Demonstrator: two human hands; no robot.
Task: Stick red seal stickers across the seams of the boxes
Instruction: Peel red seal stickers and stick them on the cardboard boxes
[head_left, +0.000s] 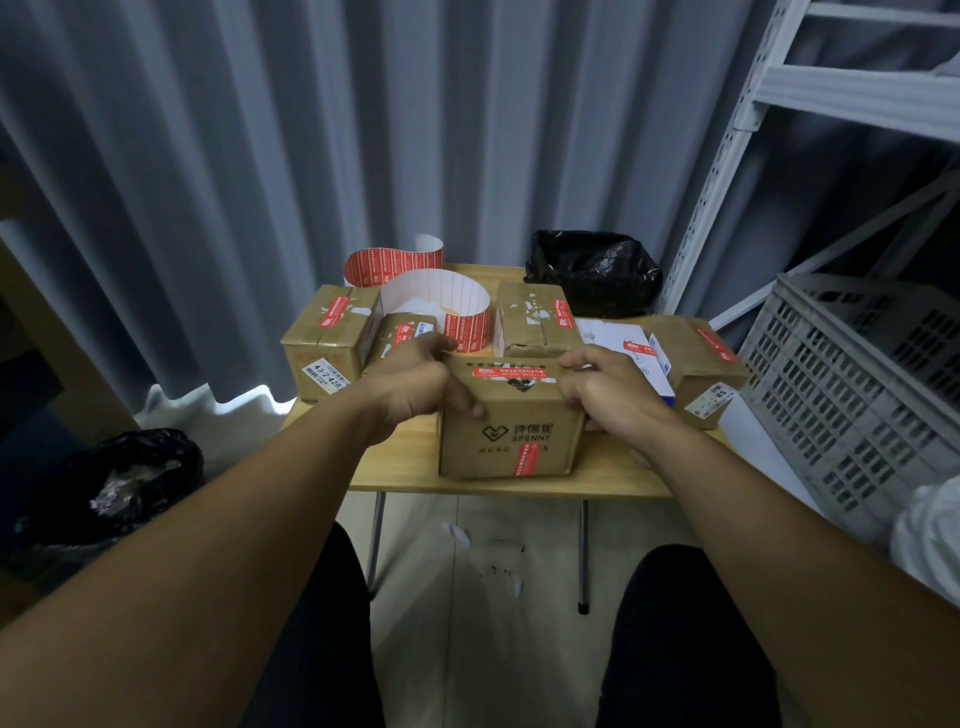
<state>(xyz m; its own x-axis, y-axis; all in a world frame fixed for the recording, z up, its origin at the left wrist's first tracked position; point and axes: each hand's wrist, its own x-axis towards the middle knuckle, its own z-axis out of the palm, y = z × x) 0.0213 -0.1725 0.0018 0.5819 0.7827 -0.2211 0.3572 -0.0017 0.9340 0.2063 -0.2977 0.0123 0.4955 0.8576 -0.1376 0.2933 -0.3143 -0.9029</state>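
The SPENNY box sits on the desk right in front of the person, with a red seal sticker lying along its top. The left hand has its fingers curled over the box's top-left corner, thumb on the front face. The right hand curls round the top-right edge, so both grip the box. If either hand drags while smoothing, I'd expect the sticker to crease or sit off the seam. The seam itself is hard to make out, and the right fingertips are hidden. The sticker strip loops behind the box.
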